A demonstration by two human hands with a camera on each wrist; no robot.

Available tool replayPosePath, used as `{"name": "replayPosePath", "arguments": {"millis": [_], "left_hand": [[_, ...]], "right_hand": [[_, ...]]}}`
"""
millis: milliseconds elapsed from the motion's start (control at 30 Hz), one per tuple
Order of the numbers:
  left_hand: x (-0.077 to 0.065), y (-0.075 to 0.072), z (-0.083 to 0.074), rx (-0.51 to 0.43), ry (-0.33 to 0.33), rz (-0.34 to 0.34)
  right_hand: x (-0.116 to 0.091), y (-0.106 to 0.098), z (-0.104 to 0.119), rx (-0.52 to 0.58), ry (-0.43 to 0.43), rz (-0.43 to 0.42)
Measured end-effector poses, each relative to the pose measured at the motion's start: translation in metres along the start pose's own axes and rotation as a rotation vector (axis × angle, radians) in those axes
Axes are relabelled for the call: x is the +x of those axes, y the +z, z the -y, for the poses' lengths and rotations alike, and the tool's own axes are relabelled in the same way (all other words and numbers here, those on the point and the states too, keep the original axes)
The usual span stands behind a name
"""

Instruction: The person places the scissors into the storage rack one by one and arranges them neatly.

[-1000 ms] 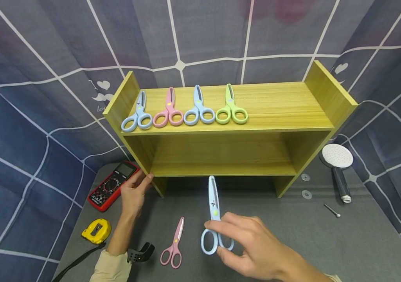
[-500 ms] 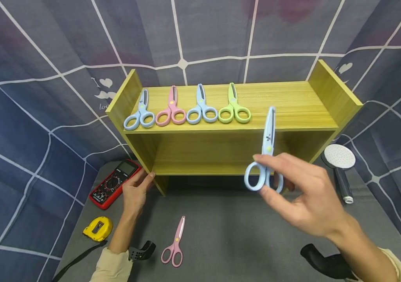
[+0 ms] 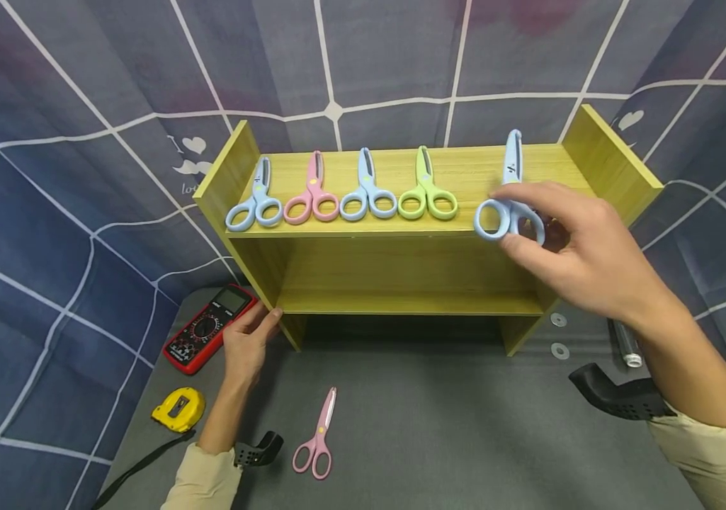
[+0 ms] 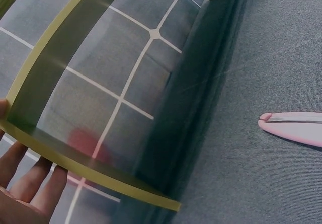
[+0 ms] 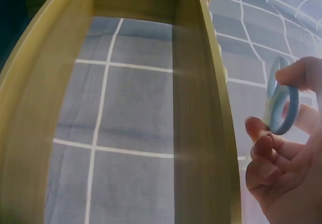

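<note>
My right hand (image 3: pixel 598 244) pinches a pair of light blue scissors (image 3: pixel 512 163) by the handle loops, blades pointing away, over the right part of the wooden shelf's top board. In the right wrist view the blue handle loops (image 5: pixel 284 110) sit between thumb and fingers, beside the board's edge. My left hand (image 3: pixel 248 350) grips the lower left side panel of the shelf (image 3: pixel 413 303), its fingers on the outer face in the left wrist view. On the top board lie blue scissors (image 3: pixel 254 205), pink scissors (image 3: pixel 313 191), another blue pair (image 3: pixel 367 188) and green scissors (image 3: pixel 426 188), side by side.
Pink scissors (image 3: pixel 316 443) lie on the grey table in front of the shelf. A red multimeter (image 3: pixel 206 329) and a yellow tape measure (image 3: pixel 180 409) are at left. Two washers (image 3: pixel 559 350) and a partly hidden shower head handle (image 3: pixel 627 343) lie at right.
My right hand has carried the blue scissors from above the table up and to the right, over the shelf's top board. My left hand has stayed on the side panel.
</note>
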State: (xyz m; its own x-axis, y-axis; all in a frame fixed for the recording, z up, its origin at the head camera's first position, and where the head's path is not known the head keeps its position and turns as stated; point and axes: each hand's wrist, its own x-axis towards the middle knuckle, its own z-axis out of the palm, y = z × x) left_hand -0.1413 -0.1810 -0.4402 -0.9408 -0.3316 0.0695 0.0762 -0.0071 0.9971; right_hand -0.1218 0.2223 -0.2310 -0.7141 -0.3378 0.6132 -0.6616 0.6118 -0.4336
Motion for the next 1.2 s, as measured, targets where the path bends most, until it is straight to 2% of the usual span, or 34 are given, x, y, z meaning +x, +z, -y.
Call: {"name": "replayPosePath", "arguments": {"millis": [233, 500, 667, 867, 1200], "left_hand": [[0.001, -0.001, 0.0, 0.014, -0.002, 0.004], [0.001, -0.001, 0.001, 0.018, -0.01, 0.003], [0.001, -0.001, 0.002, 0.006, 0.012, 0.02], [-0.001, -0.001, 0.001, 0.008, 0.026, 0.037], [-0.005, 0.003, -0.004, -0.008, 0.018, -0.002]], "right_hand": [[0.018, 0.002, -0.013, -0.098, 0.003, 0.081], [0.031, 0.007, -0.02, -0.125, 0.142, 0.108], [0.032, 0.01, -0.017, -0.166, 0.209, 0.118], [0.032, 0.011, -0.017, -0.171, 0.196, 0.104], [0.03, 0.011, -0.017, -0.146, 0.162, 0.114]]}}
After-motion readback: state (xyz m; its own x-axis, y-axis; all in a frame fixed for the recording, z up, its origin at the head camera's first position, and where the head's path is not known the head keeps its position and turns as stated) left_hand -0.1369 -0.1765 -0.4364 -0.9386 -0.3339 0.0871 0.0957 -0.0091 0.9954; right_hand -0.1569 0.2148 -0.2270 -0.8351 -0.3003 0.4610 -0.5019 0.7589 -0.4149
